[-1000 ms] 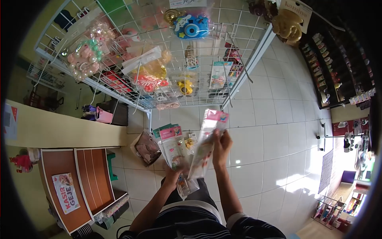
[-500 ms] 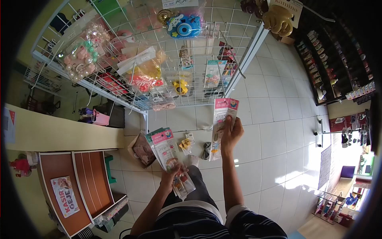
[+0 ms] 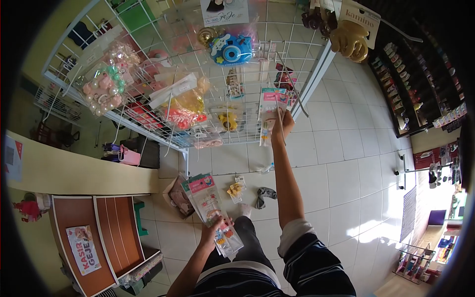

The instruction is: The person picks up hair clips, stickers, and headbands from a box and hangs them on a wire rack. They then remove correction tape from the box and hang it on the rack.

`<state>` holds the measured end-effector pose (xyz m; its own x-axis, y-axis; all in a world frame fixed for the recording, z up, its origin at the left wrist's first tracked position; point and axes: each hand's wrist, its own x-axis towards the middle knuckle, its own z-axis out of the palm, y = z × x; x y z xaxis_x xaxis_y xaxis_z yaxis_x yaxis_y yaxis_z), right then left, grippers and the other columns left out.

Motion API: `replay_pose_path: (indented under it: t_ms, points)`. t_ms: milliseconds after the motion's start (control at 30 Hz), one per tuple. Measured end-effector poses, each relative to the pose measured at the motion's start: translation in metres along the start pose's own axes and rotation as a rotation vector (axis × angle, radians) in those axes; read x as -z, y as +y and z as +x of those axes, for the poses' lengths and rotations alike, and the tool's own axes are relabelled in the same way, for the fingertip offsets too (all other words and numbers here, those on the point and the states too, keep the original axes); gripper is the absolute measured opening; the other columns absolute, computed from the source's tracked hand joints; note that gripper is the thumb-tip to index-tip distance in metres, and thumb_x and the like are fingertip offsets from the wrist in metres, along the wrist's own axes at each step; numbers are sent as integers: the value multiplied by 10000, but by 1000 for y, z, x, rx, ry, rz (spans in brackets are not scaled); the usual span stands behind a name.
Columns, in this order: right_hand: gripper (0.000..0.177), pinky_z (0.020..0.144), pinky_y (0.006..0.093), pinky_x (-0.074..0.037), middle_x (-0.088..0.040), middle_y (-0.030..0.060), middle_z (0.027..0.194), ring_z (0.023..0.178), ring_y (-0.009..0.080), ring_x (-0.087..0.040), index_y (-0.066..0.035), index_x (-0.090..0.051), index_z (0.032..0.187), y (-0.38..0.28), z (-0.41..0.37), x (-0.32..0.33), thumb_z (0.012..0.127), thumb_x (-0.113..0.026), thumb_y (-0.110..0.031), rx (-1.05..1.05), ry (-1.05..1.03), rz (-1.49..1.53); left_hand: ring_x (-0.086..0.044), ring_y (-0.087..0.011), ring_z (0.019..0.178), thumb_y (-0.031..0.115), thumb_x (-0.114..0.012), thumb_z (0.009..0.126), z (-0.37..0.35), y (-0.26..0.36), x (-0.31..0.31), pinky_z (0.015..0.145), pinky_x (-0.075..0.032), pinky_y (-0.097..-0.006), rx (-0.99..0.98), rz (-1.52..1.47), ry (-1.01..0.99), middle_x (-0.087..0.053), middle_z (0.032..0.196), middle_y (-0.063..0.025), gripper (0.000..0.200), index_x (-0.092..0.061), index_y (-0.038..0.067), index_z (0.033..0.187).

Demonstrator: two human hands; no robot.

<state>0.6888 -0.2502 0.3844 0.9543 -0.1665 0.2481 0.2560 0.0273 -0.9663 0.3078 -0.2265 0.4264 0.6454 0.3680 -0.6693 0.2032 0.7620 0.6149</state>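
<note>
Packets (image 3: pixel 206 202) in both hands (image 3: pixel 212 232), one at rack (image 3: pixel 316 69)

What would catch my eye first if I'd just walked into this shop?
Probably the bright blue toy camera, bagged near the top middle of the white wire rack, and the big gold claw clip at its upper right corner. Then the hands: the right hand holds a pink-topped packet up at the rack's lower right, while the left hand grips several packets lower down.
</note>
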Motion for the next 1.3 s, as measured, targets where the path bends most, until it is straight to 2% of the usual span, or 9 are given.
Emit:
replay_pose_path:
  t_ms: [267, 400, 467, 600, 733, 800, 933, 1100, 1300]
  points:
    - [211, 480, 222, -330, -496, -7, 597, 560, 57, -409, -12, -543, 694, 20, 19, -16, 814, -599, -176, -158, -24, 113, -613, -305, 856, 281, -609, 782, 2, 4, 6, 759, -509, -397, 32, -12, -7, -586, 952, -189, 433, -442, 9, 1074]
    - [449, 716, 302, -441, -539, 128, 1022, 916, 140, -478, -3, -506, 1134, -9, -10, -7, 754, -682, -166, -57, 171, 45, -581, -341, 936, 404, -542, 797, -1, 12, -1, 804, -483, -430, 117, -195, -114, -569, 1000, -221, 521, -432, 5, 1114]
    - [357, 757, 306, -432, -574, 139, 974, 861, 184, -543, 6, -546, 1064, -8, -46, 9, 758, -675, -125, 137, 179, -105, -584, -319, 918, 375, -531, 813, 6, 6, 3, 810, -481, -417, 121, -180, -123, -565, 992, -208, 469, -448, 36, 1126]
    - [264, 692, 255, -456, -616, 56, 772, 722, 128, -587, 29, -583, 936, -53, -154, 56, 732, -687, -103, -388, -495, 121, -599, -239, 852, 266, -587, 809, 8, 10, -14, 734, -522, -357, -11, 56, 1, -576, 964, -126, 414, -468, 40, 1134]
    - [292, 584, 210, -451, -610, 38, 698, 633, 83, -556, 54, -579, 954, -81, -207, 80, 757, -685, -133, -581, -674, 23, -586, -172, 873, 175, -634, 782, 8, 18, -31, 729, -500, -328, 66, 115, -22, -583, 974, -63, 375, -514, 36, 1108]
    - [252, 552, 199, -434, -614, 43, 700, 615, 66, -540, 46, -582, 925, -93, -202, 88, 776, -669, -137, -599, -705, -65, -579, -149, 880, 181, -652, 777, 15, 5, -23, 722, -477, -298, -116, 248, -46, -584, 983, -44, 380, -522, 47, 1109]
    - [171, 514, 191, -408, -595, 29, 685, 573, 47, -510, 29, -571, 877, -95, -185, 93, 807, -632, -115, -653, -513, 88, -582, -133, 861, 265, -644, 797, 22, -17, -4, 696, -482, -286, -98, 209, 88, -590, 929, -28, 366, -494, 69, 1067]
    - [96, 479, 169, -307, -477, -28, 640, 572, 11, -393, 23, -540, 842, -113, -124, 100, 820, -587, -57, -228, -176, 125, -629, -253, 717, 338, -580, 833, 30, -29, 12, 648, -524, -364, -118, 52, 0, -603, 810, -137, 372, -465, 47, 1034]
    - [90, 528, 177, -384, -588, 47, 707, 627, 34, -482, 48, -529, 876, -119, -98, 107, 839, -558, -30, -156, -114, 89, -631, -261, 744, 341, -556, 847, 9, -7, -9, 657, -522, -376, -103, 62, -44, -608, 834, -141, 359, -473, 44, 1031]
